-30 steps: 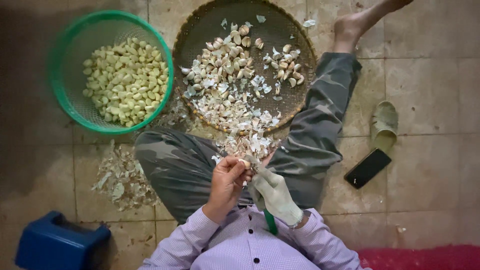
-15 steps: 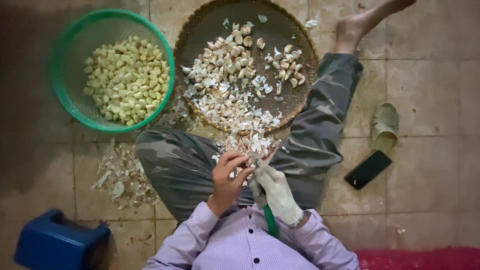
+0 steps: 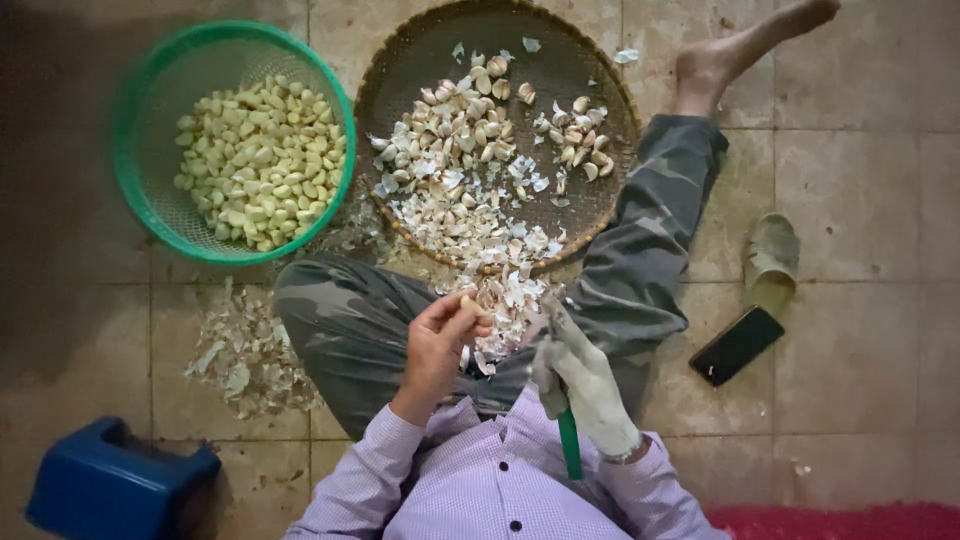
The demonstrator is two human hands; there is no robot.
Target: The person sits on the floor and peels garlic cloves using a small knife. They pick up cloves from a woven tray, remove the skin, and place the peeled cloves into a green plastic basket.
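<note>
I sit on a tiled floor with my legs bent. My bare left hand [image 3: 440,345] pinches a garlic clove [image 3: 469,303] between thumb and fingers above my lap. My right hand [image 3: 585,385] wears a pale glove and grips a knife with a green handle [image 3: 569,443]; its blade points toward the clove. A pile of papery garlic skins [image 3: 505,305] lies between my thighs. Ahead, a round woven tray [image 3: 600,90] holds unpeeled cloves and skins. A green basket [image 3: 140,110] at the upper left is filled with peeled cloves.
Loose garlic skins [image 3: 245,350] are scattered on the floor at my left. A blue plastic stool [image 3: 115,485] stands at the lower left. A black phone [image 3: 737,345] and an olive slipper [image 3: 771,257] lie at the right. A red mat [image 3: 830,522] edges the bottom right.
My two hands were together over the clove; now the left hand has drawn apart with the clove raised, and the gloved right hand has pulled back to the right.
</note>
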